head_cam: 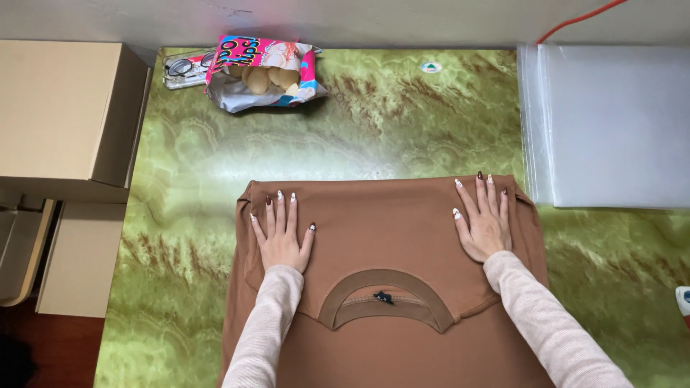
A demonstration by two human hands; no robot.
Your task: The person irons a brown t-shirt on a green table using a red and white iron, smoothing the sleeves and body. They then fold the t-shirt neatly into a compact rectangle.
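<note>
Left hand (pixel 280 237): flat, palm down, fingers spread, pressing the left part of the folded garment; nothing pinched
Right hand (pixel 485 219): flat, palm down, fingers slightly fanned, pressing the right part near its edge
Brown shirt (pixel 388 223): folded, lying on the surface under both hands; round collar (pixel 384 294) facing the person, between the 2 forearms
Surface (pixel 359 122): green, marbled
Snack bag (pixel 262 72): open, pink, at the far edge
Clear plastic bags (pixel 611 122): stacked just right of the shirt
Cardboard boxes (pixel 65 108): left of the surface
</note>
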